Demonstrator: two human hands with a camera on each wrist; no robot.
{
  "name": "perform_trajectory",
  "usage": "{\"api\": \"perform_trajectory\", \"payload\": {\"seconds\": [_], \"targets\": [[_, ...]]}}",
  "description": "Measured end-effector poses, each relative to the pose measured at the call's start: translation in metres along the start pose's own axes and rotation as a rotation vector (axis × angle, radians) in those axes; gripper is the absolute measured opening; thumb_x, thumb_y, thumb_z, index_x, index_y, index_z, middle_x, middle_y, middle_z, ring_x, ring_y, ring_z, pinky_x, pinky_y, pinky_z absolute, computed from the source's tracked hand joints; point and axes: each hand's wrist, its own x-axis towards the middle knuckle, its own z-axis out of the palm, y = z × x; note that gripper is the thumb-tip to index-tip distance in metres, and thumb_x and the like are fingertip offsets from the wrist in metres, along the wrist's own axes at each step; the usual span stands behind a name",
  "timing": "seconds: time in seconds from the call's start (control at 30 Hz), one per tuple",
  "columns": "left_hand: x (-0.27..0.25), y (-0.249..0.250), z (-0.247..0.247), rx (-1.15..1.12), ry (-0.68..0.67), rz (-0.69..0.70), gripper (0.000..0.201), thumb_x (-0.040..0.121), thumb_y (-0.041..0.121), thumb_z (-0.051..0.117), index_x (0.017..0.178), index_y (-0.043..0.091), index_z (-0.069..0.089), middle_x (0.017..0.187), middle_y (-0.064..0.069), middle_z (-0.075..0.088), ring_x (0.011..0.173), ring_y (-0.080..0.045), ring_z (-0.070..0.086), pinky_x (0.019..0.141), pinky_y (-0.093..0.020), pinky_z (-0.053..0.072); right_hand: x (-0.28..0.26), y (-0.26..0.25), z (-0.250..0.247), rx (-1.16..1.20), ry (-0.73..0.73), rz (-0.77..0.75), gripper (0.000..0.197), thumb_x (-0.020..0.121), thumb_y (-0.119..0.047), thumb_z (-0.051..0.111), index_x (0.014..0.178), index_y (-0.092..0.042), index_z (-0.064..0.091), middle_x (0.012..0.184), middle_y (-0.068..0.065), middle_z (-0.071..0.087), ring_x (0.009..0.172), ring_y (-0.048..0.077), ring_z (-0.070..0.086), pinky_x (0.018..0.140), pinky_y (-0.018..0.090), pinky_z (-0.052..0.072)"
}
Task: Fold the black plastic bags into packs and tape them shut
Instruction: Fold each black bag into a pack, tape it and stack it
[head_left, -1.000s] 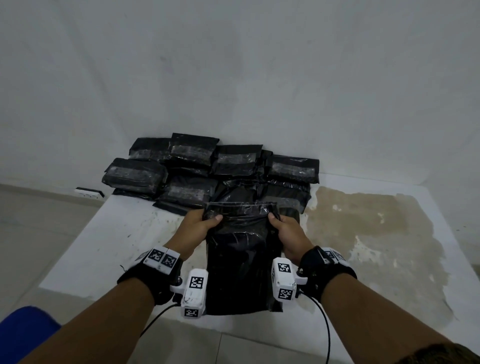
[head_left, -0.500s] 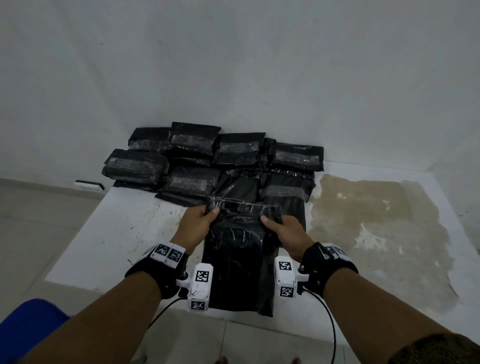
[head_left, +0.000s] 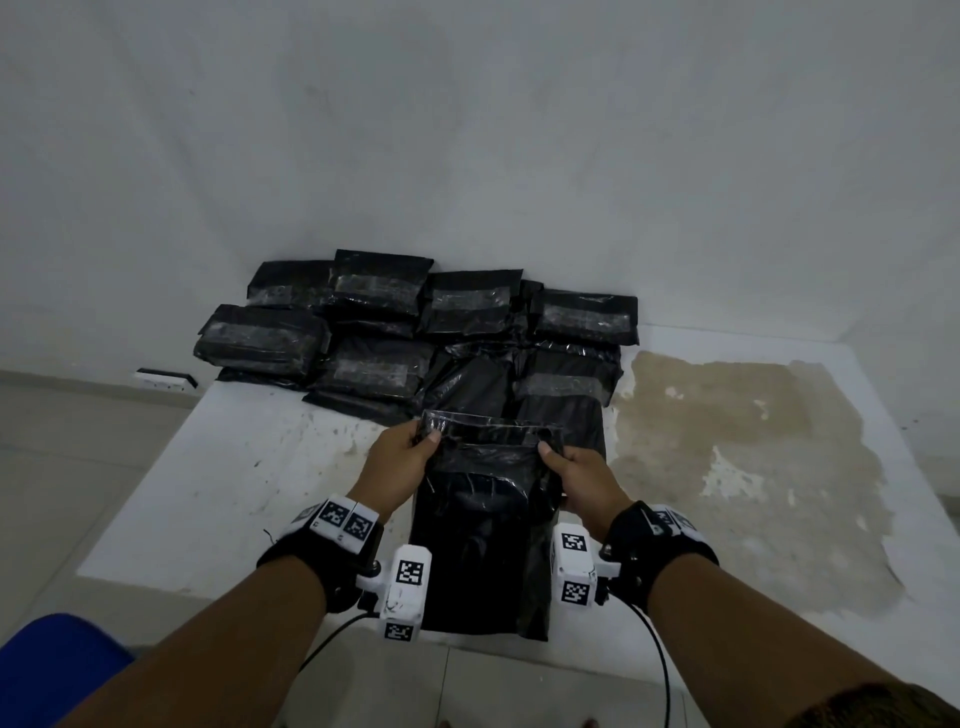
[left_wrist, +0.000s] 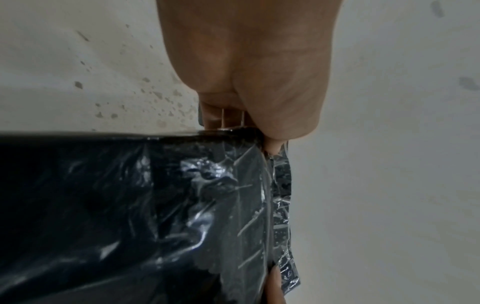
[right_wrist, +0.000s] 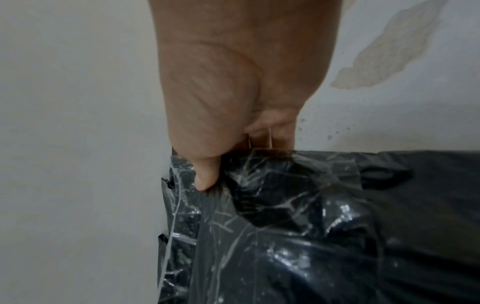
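In the head view, a black plastic bag lies lengthwise on the near part of a white table, its near end at the table's near edge. The left hand grasps the bag's far left corner, thumb on top, and the right hand grasps the far right corner the same way; between them the far end of the bag is raised off the table as a flap with a shiny clear strip across it. Beyond the bag, against the white wall, sits a pile of taped black packs, each with a band of clear tape across it. A brownish stain covers the right part of the table, and a blue object shows at the near left corner of the picture. In the left wrist view, the left hand pinches the bag's corner, the thumb over the top edge and fingers curled behind it; crinkled clear film runs along the bag's edge. In the right wrist view, the right hand pinches the bag, the thumb pressed onto the glossy film at its corner and the fingers tucked behind, with the stain on the table beyond.
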Motion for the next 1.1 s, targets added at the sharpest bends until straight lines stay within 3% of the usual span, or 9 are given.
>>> {"api": "perform_trajectory", "payload": {"seconds": [0.1, 0.3, 0.5, 0.6, 0.7, 0.8, 0.93, 1.0, 1.1], "targets": [[0.003, 0.001, 0.002, 0.025, 0.012, 0.024, 0.024, 0.101, 0.026, 0.051, 0.112, 0.018, 0.070, 0.107, 0.004, 0.072, 0.103, -0.014, 0.066, 0.096, -0.040, 0.052, -0.007, -0.007, -0.001, 0.070, -0.040, -0.007, 0.027, 0.096, -0.027, 0.063, 0.099, -0.001, 0.072, 0.093, 0.011, 0.074, 0.079, 0.019, 0.071, 0.059, 0.025, 0.054], [0.004, 0.000, 0.007, 0.021, 0.048, 0.045, 0.024, 0.101, 0.027, 0.051, 0.111, 0.016, 0.070, 0.104, 0.002, 0.073, 0.099, -0.015, 0.068, 0.093, -0.040, 0.053, -0.010, -0.006, -0.005, 0.036, -0.133, -0.040, 0.022, 0.091, -0.016, 0.070, 0.104, 0.001, 0.073, 0.098, 0.015, 0.075, 0.086, 0.025, 0.073, 0.067, 0.029, 0.056], [-0.001, -0.012, 0.002, -0.106, -0.133, -0.156, 0.032, 0.093, 0.033, 0.065, 0.099, 0.003, 0.073, 0.098, -0.016, 0.074, 0.096, -0.032, 0.070, 0.084, -0.039, 0.054, -0.002, 0.004, -0.010, -0.055, -0.131, -0.039, 0.020, 0.090, -0.017, 0.071, 0.102, -0.002, 0.075, 0.100, 0.014, 0.075, 0.093, 0.030, 0.072, 0.076, 0.034, 0.057], [-0.001, -0.030, 0.000, -0.045, -0.144, -0.150, 0.017, 0.090, 0.023, 0.069, 0.102, 0.013, 0.076, 0.100, -0.004, 0.076, 0.097, -0.021, 0.071, 0.096, -0.044, 0.053, -0.001, 0.014, -0.006, -0.085, -0.139, -0.014, 0.021, 0.090, -0.017, 0.071, 0.102, 0.000, 0.074, 0.098, 0.014, 0.075, 0.091, 0.030, 0.072, 0.073, 0.033, 0.057], [-0.002, -0.048, -0.001, -0.009, -0.080, -0.150, 0.015, 0.090, 0.024, 0.070, 0.101, 0.017, 0.077, 0.099, 0.000, 0.076, 0.096, -0.017, 0.071, 0.096, -0.044, 0.053, 0.002, 0.027, -0.004, -0.142, -0.149, 0.015, 0.023, 0.089, -0.015, 0.071, 0.107, 0.001, 0.072, 0.097, 0.014, 0.073, 0.086, 0.024, 0.069, 0.072, 0.032, 0.057], [-0.005, -0.054, 0.001, -0.122, -0.127, -0.192, 0.014, 0.090, 0.016, 0.069, 0.103, 0.015, 0.074, 0.101, -0.002, 0.076, 0.098, -0.018, 0.071, 0.093, -0.038, 0.055, 0.009, 0.039, -0.006, -0.270, -0.133, -0.030, 0.019, 0.085, -0.011, 0.075, 0.102, -0.001, 0.074, 0.101, 0.016, 0.074, 0.090, 0.026, 0.070, 0.080, 0.038, 0.056], [-0.004, -0.056, 0.001, -0.182, -0.218, -0.164, 0.029, 0.085, -0.003, 0.069, 0.111, 0.010, 0.070, 0.104, -0.002, 0.075, 0.097, -0.013, 0.071, 0.085, -0.025, 0.055, 0.010, 0.044, -0.002, -0.302, -0.097, -0.092, 0.014, 0.085, -0.002, 0.072, 0.099, -0.005, 0.073, 0.088, 0.004, 0.072, 0.074, 0.008, 0.066, 0.062, 0.013, 0.047], [-0.001, -0.060, -0.003, -0.168, -0.227, -0.155, 0.032, 0.085, -0.005, 0.068, 0.114, 0.007, 0.068, 0.105, -0.004, 0.074, 0.097, -0.013, 0.070, 0.086, -0.023, 0.055, 0.011, 0.045, 0.001, -0.260, -0.079, -0.111, 0.019, 0.085, 0.002, 0.071, 0.102, -0.007, 0.072, 0.084, -0.002, 0.072, 0.069, 0.001, 0.066, 0.058, 0.009, 0.045], [0.005, -0.065, -0.006, -0.120, -0.216, -0.150, 0.021, 0.085, -0.008, 0.067, 0.098, 0.008, 0.068, 0.088, 0.002, 0.071, 0.083, -0.006, 0.067, 0.077, -0.018, 0.053, 0.012, 0.050, 0.006, -0.175, -0.052, -0.108, 0.028, 0.085, 0.011, 0.065, 0.105, -0.009, 0.070, 0.074, -0.011, 0.073, 0.067, -0.001, 0.067, 0.061, 0.012, 0.049]]}}
